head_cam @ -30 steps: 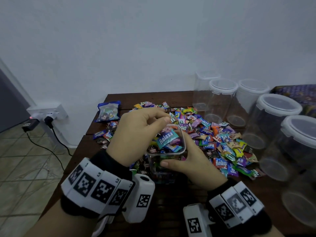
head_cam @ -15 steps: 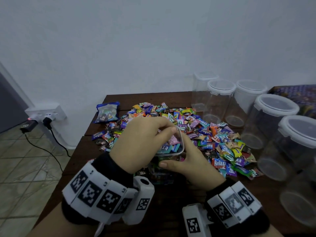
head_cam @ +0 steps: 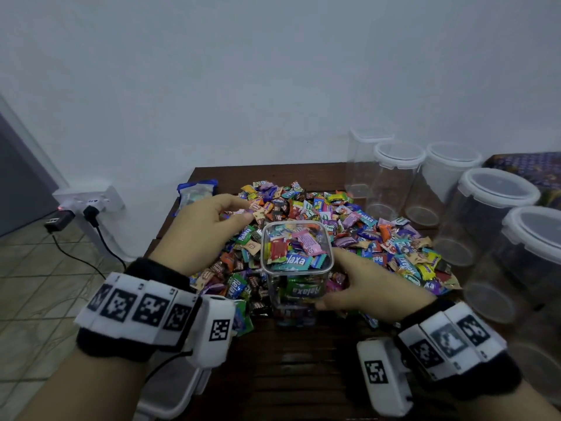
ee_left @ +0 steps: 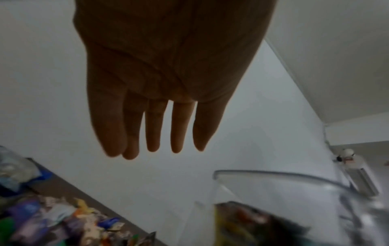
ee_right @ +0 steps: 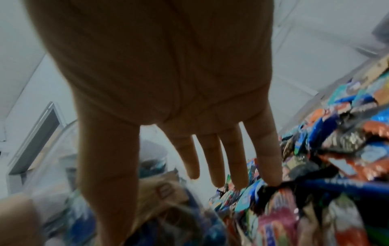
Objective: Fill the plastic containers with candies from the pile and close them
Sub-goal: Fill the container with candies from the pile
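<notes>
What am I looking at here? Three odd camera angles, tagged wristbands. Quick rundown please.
No robot: a person wears a head camera plus one camera on each wrist; the checkered bands are marker tags. The wide picture is the head view. The two dim ones look along each palm toward the fingers.

On the dark wooden table lies a candy pile, with empty lidded containers to the right. The right hand steadies an open square container, nearly full of candies, thumb against its side. The left hand hangs over the pile with fingers straight in its wrist view, holding nothing.
</notes>
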Available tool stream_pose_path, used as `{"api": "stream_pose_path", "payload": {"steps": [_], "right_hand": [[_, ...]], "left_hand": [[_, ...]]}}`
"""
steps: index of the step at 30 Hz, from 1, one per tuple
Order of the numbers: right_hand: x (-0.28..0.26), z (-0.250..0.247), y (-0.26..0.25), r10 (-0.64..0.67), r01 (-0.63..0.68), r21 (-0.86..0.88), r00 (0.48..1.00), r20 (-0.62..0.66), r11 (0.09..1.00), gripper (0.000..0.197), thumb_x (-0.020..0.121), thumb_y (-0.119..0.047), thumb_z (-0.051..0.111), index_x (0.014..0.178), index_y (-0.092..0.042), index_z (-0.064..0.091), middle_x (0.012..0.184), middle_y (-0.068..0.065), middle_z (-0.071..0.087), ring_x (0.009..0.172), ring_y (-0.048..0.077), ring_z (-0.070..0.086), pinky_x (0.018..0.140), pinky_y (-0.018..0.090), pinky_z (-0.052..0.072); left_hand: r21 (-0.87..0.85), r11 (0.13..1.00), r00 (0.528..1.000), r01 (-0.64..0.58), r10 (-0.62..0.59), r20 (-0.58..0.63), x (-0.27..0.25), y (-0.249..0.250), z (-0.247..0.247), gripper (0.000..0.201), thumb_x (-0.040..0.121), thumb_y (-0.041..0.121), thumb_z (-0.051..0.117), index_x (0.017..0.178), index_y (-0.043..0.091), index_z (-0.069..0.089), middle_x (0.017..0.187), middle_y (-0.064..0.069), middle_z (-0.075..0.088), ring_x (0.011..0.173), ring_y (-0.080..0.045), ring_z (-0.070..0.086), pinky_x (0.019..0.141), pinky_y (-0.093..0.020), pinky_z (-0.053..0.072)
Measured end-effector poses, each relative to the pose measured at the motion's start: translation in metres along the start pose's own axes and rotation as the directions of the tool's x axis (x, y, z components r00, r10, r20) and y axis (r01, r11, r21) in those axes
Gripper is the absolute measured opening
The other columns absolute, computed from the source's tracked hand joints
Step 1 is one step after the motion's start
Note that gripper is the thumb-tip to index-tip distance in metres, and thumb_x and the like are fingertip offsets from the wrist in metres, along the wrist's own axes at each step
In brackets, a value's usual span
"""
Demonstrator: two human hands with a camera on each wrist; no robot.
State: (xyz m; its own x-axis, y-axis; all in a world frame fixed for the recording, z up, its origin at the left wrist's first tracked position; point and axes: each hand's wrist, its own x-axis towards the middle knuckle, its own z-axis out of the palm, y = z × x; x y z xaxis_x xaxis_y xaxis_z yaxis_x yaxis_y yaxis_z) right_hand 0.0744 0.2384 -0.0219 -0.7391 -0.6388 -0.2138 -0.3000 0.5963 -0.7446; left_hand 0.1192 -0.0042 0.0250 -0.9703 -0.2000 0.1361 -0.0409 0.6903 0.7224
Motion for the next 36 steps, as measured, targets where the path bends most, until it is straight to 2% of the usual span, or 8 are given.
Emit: {"api": "stream_pose_path", "payload": {"steps": [4, 8, 16, 22, 25, 30, 32, 36], "right_hand": [[0.008, -0.018, 0.005, 0.088, -0.086, -0.285, 0.996, -0.008, 0.955, 0.071, 0.081, -0.03, 0.067, 0.143, -0.028, 0.031, 0.141, -0.004, 0.036, 0.126, 0.014, 0.039, 0.103, 0.033, 0.038], [0.024, -0.027, 0.009, 0.142, -0.16, -0.468, 0.987, -0.073, 0.869, 0.088, 0.081, -0.038, 0.069, 0.149, -0.024, 0.014, 0.15, 0.001, 0.023, 0.135, 0.02, 0.03, 0.107, 0.037, 0.035], [0.051, -0.023, 0.014, 0.327, -0.218, -0.719, 0.945, 0.013, 0.66, 0.117, 0.069, -0.063, 0.069, 0.149, -0.03, -0.01, 0.158, 0.005, 0.007, 0.138, 0.031, 0.026, 0.101, 0.047, 0.043], [0.065, -0.023, 0.014, 0.329, -0.186, -0.777, 0.944, 0.029, 0.602, 0.114, 0.068, -0.063, 0.07, 0.15, -0.03, -0.002, 0.153, 0.01, 0.018, 0.133, 0.033, 0.033, 0.1, 0.047, 0.044], [0.069, -0.022, 0.016, 0.325, -0.175, -0.804, 0.946, 0.024, 0.569, 0.101, 0.075, -0.055, 0.07, 0.15, -0.029, 0.007, 0.143, 0.012, 0.033, 0.127, 0.033, 0.039, 0.099, 0.045, 0.044], [0.077, -0.02, 0.016, 0.272, -0.163, -0.793, 0.962, 0.003, 0.587, 0.074, 0.085, -0.041, 0.066, 0.144, -0.026, 0.025, 0.125, 0.012, 0.045, 0.111, 0.032, 0.05, 0.089, 0.043, 0.049], [0.079, -0.019, 0.017, 0.247, -0.162, -0.787, 0.969, -0.012, 0.595, 0.065, 0.086, -0.041, 0.064, 0.14, -0.023, 0.034, 0.121, 0.01, 0.049, 0.109, 0.03, 0.052, 0.086, 0.039, 0.049], [0.083, -0.019, 0.019, 0.215, -0.154, -0.783, 0.976, -0.026, 0.602, 0.038, 0.095, -0.024, 0.052, 0.131, -0.018, 0.044, 0.113, 0.011, 0.056, 0.099, 0.028, 0.056, 0.076, 0.035, 0.046]], "left_hand": [[0.313, 0.947, 0.982, 0.074, -0.123, 0.141, 0.011, -0.014, 0.002, 0.046, 0.087, 0.04, 0.063, 0.13, 0.031, 0.05, 0.14, 0.0, 0.048, 0.118, -0.018, 0.051, 0.095, -0.034, 0.042], [0.545, 0.838, 0.923, 0.007, -0.215, 0.32, 0.024, -0.029, 0.019, 0.084, 0.078, 0.048, 0.07, 0.147, 0.033, 0.025, 0.153, -0.001, 0.027, 0.132, -0.023, 0.039, 0.105, -0.041, 0.039], [0.736, 0.674, 0.792, -0.063, -0.415, 0.449, 0.044, -0.038, 0.05, 0.126, 0.065, 0.05, 0.081, 0.148, 0.038, -0.013, 0.158, -0.011, -0.011, 0.14, -0.04, 0.021, 0.103, -0.055, 0.039], [0.736, 0.675, 0.783, -0.051, -0.43, 0.449, 0.05, -0.026, 0.061, 0.092, 0.091, 0.013, 0.057, 0.15, 0.032, -0.011, 0.157, -0.022, -0.009, 0.123, -0.044, 0.047, 0.097, -0.05, 0.046], [0.716, 0.696, 0.801, -0.05, -0.401, 0.446, 0.051, -0.029, 0.064, 0.062, 0.099, 0.02, 0.046, 0.15, 0.011, 0.013, 0.15, -0.023, 0.027, 0.122, -0.037, 0.049, 0.102, -0.044, 0.043], [0.71, 0.686, 0.79, -0.163, -0.34, 0.51, 0.047, -0.015, 0.064, 0.017, 0.099, 0.007, 0.039, 0.106, 0.006, 0.054, 0.125, -0.025, 0.055, 0.109, -0.036, 0.055, 0.096, -0.038, 0.042], [0.727, 0.656, 0.806, -0.204, -0.309, 0.505, 0.046, -0.009, 0.063, 0.02, 0.098, 0.006, 0.04, 0.11, 0.003, 0.056, 0.121, -0.023, 0.058, 0.095, -0.031, 0.055, 0.093, -0.036, 0.044], [0.741, 0.635, 0.837, -0.218, -0.269, 0.477, 0.048, -0.011, 0.061, 0.028, 0.097, 0.008, 0.04, 0.118, -0.002, 0.056, 0.11, -0.019, 0.06, 0.095, -0.03, 0.056, 0.088, -0.034, 0.045]]}}
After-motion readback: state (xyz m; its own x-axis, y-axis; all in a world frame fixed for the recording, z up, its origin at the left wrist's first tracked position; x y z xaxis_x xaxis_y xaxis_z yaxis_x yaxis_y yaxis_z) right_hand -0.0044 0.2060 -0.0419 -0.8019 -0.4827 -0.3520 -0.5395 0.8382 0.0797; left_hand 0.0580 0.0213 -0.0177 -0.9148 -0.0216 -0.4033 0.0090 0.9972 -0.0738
